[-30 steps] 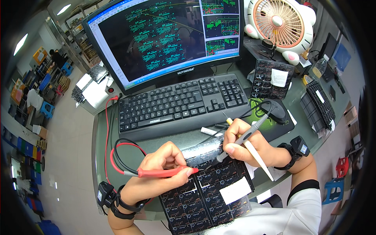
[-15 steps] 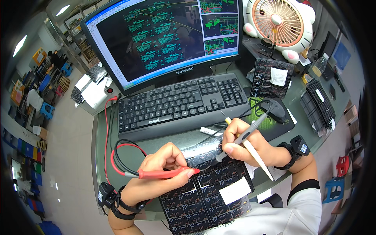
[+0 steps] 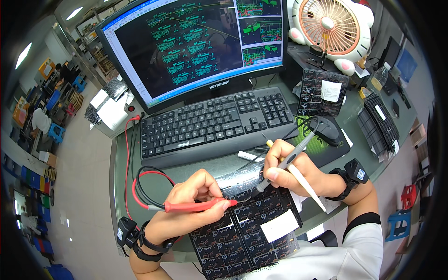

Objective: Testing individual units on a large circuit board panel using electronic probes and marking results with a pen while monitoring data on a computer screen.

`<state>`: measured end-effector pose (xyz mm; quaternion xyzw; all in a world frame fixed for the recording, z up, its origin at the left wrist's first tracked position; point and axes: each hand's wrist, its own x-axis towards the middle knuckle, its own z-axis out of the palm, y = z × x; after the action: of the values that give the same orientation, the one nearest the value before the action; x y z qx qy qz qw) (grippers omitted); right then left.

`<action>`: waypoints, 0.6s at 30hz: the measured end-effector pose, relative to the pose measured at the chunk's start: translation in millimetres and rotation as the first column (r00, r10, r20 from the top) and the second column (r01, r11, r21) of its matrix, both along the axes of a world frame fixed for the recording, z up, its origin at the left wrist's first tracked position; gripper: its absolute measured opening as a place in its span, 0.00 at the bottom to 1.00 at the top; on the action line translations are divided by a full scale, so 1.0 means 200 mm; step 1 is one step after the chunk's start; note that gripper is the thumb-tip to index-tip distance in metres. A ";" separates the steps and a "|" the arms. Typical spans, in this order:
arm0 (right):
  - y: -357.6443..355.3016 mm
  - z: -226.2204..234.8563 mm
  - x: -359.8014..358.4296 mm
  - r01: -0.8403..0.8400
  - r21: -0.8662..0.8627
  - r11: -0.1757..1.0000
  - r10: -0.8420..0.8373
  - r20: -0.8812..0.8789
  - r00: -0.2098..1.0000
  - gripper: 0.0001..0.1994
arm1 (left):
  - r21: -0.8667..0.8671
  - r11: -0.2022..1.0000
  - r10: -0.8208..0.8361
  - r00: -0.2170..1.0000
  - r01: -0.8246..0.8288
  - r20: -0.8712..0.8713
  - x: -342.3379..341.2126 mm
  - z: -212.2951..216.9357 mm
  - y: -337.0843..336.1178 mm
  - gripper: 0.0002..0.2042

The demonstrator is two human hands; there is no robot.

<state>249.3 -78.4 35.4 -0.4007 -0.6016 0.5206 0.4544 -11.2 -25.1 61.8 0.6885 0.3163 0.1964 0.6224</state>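
Note:
A black circuit board panel (image 3: 252, 238) of repeated small boards leans from the desk edge toward my lap, a blank white label (image 3: 279, 226) on its right part. My left hand (image 3: 198, 196) is closed round a red test probe (image 3: 191, 206), its tip at the panel's upper middle. Closed as well, my right hand (image 3: 291, 170) grips a grey test probe (image 3: 293, 156) slanting down to the same spot. A cream pen-like stick (image 3: 305, 185) is also tucked between the right hand's fingers. Whether either tip touches the board is too small to tell.
Behind my hands lie a black keyboard (image 3: 212, 122) and a monitor (image 3: 186, 44) showing a board layout. A mouse (image 3: 326, 132) rests on a green-black pad to the right. Further out are an upright board panel (image 3: 315, 95), a fan (image 3: 329, 28) and stacked black boards (image 3: 380, 123).
My right hand has shifted the grey probe slightly to the left and changed its tilt a little. The left hand and red probe stay put.

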 end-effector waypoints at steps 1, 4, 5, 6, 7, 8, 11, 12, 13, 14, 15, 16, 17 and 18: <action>0.00 0.00 0.00 0.003 0.014 1.000 -0.003 -0.002 1.000 0.10 | 0.000 1.000 0.000 1.000 0.000 0.000 0.00 0.00 0.00 0.11; -0.01 0.00 -0.01 0.017 0.029 0.999 -0.017 0.008 1.000 0.10 | 0.021 1.000 -0.016 1.000 0.016 0.010 0.00 0.00 -0.01 0.11; -0.01 0.00 -0.01 0.024 0.025 0.999 -0.024 0.007 1.000 0.10 | 0.015 1.000 -0.004 1.000 0.004 0.004 0.01 0.01 -0.01 0.11; -0.01 0.01 -0.01 0.019 0.032 0.999 -0.019 0.017 1.000 0.10 | 0.003 1.000 0.000 1.000 0.000 -0.004 0.01 0.01 -0.01 0.11; -0.01 0.02 -0.01 0.015 0.037 0.999 -0.016 0.027 0.999 0.09 | -0.008 1.000 -0.016 1.000 0.016 -0.005 0.01 0.00 -0.01 0.11; -0.01 0.02 -0.01 0.018 0.032 0.999 -0.020 0.043 0.999 0.10 | 0.006 1.000 0.004 1.000 -0.004 -0.002 0.01 -0.01 -0.01 0.11; 0.00 0.04 -0.01 0.025 0.059 0.998 -0.030 0.080 0.996 0.10 | -0.011 1.000 0.026 1.000 -0.026 0.018 0.01 -0.01 -0.01 0.11; 0.01 0.01 -0.01 0.017 0.161 0.987 -0.037 0.121 0.992 0.11 | -0.026 0.998 0.053 0.998 -0.052 0.033 0.00 -0.01 -0.01 0.11; 0.01 0.02 -0.01 0.015 0.110 0.994 -0.028 0.119 0.992 0.11 | -0.020 0.998 0.058 0.998 -0.058 0.029 0.00 -0.01 -0.01 0.11; 0.01 0.04 -0.01 0.012 0.060 0.998 -0.019 0.115 0.993 0.11 | -0.023 0.999 0.046 0.998 -0.045 0.031 0.01 -0.01 -0.01 0.11; 0.02 0.03 0.00 0.013 0.106 0.994 -0.028 0.143 0.989 0.11 | -0.017 0.999 0.044 0.999 -0.044 0.026 0.01 -0.01 0.00 0.11; 0.01 0.02 0.01 0.024 0.107 0.994 -0.039 0.145 0.989 0.11 | -0.010 0.999 0.043 0.999 -0.043 0.022 0.02 -0.01 0.00 0.11; 0.02 0.02 0.01 0.023 0.104 0.994 -0.037 0.138 0.990 0.11 | -0.010 0.999 0.041 0.999 -0.040 0.029 0.03 -0.02 0.01 0.11; 0.02 0.02 0.01 0.014 0.105 0.994 -0.028 0.129 0.991 0.11 | -0.005 0.999 0.043 0.999 -0.043 0.027 0.02 -0.02 0.01 0.11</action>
<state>250.6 -74.3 39.5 -0.4160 -0.6520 0.4564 0.4400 -7.0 -23.6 58.8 0.6776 0.3230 0.2183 0.6236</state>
